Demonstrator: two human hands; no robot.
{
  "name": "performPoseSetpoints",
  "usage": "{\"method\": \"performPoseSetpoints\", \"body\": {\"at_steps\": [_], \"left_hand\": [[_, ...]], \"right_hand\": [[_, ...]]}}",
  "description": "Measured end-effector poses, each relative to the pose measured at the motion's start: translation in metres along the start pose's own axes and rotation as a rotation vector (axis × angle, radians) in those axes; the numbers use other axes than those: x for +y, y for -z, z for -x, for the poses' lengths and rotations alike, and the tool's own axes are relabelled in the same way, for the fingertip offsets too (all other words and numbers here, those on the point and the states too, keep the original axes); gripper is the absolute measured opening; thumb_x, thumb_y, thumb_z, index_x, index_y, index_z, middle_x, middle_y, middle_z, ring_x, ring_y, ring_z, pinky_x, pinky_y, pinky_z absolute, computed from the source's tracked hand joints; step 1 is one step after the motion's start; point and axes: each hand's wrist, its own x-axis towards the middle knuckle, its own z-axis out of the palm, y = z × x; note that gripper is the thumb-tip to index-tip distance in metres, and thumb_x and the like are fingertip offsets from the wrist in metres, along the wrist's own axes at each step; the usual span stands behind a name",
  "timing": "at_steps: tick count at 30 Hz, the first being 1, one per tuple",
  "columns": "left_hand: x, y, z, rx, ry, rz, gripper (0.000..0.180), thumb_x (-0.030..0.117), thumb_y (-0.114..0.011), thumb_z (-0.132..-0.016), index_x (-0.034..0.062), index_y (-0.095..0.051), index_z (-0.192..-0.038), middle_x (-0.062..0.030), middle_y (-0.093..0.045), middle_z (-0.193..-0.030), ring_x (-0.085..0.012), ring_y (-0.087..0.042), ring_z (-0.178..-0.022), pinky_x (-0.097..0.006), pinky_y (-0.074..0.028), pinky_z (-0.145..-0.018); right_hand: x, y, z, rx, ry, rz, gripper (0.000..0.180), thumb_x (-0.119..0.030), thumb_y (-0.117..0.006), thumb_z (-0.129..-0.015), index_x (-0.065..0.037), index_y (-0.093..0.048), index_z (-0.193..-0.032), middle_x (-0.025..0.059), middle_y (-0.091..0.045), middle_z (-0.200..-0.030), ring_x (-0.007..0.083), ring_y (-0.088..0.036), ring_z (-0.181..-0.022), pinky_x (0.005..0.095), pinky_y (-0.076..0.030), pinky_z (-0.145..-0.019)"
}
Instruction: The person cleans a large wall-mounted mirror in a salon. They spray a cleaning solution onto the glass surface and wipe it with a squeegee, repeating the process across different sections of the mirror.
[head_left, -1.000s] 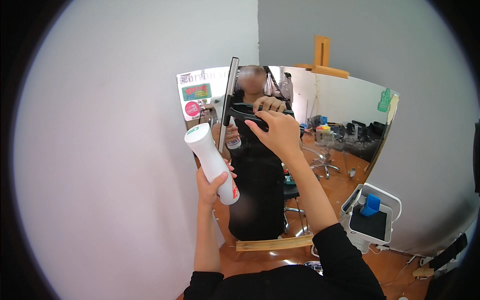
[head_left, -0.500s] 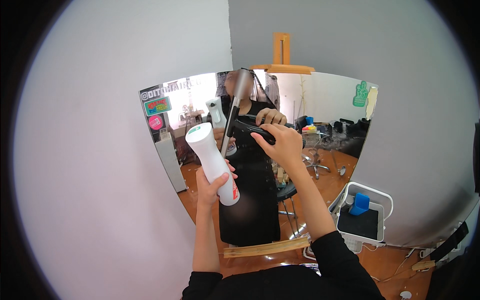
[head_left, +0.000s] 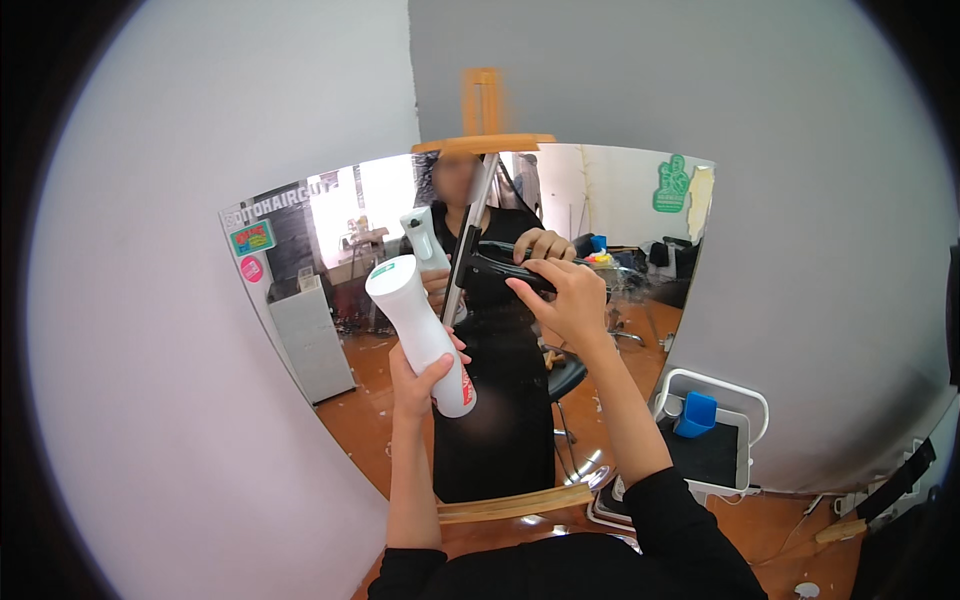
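Note:
My left hand (head_left: 412,385) is wrapped round the lower half of a white spray bottle (head_left: 418,325); its spray head shows only in the reflection. A squeegee (head_left: 466,258) with a black handle and a long metal bar is gripped by my right hand (head_left: 573,300). The bar stands steeply tilted at the face of a large mirror (head_left: 330,410), near its middle. Whether the blade touches the glass along its whole length I cannot tell. The bottle is in front of the bar's lower end and hides it.
The mirror leans on a wooden easel (head_left: 482,143) between two walls. Stickers mark its upper corners. At the lower right stands a trolley (head_left: 762,405) with a white handle and a blue container (head_left: 696,414) in it. Cables and a wooden-handled thing (head_left: 842,532) lie at far right.
The view has turned a little to the right, so the mirror and easel sit further left. Against the mirror, the squeegee and my hands have shifted right. Both grips are unchanged.

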Motion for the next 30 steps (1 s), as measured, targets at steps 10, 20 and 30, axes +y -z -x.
{"method": "performPoseSetpoints", "body": {"at_steps": [10,20,30], "left_hand": [[-0.028,-0.056,-0.007,-0.044,0.002,0.019,0.041,0.020,-0.068,-0.075,-0.0065,-0.054,-0.104,-0.0150,-0.063,-0.085,-0.0228,-0.065,-0.071,-0.032,-0.053,-0.065],[-0.051,-0.116,-0.019,-0.116,0.043,0.010,0.050,0.031,-0.067,-0.072,-0.0065,-0.054,-0.102,-0.0155,-0.062,-0.082,-0.0233,-0.065,-0.068,-0.032,-0.054,-0.062],[-0.068,-0.150,-0.017,-0.178,0.064,0.019,0.048,0.029,-0.067,-0.071,-0.0055,-0.054,-0.102,-0.0154,-0.062,-0.081,-0.0235,-0.065,-0.067,-0.033,-0.054,-0.062]], "right_hand": [[0.045,0.046,0.006,0.010,-0.066,0.043,0.028,-0.035,-0.073,-0.073,-0.009,-0.070,-0.083,0.0079,-0.066,-0.072,0.0259,-0.062,-0.062,0.0322,-0.048,-0.057],[0.119,0.128,0.015,0.185,-0.456,0.115,0.032,-0.040,-0.067,-0.079,-0.009,-0.070,-0.087,0.0101,-0.063,-0.063,0.0258,-0.061,-0.056,0.0322,-0.044,-0.052],[0.133,0.113,0.060,0.217,-0.686,-0.105,0.033,-0.037,-0.063,-0.084,-0.004,-0.067,-0.086,0.0087,-0.058,-0.059,0.0168,-0.053,-0.053,0.0298,-0.039,-0.051]]}}
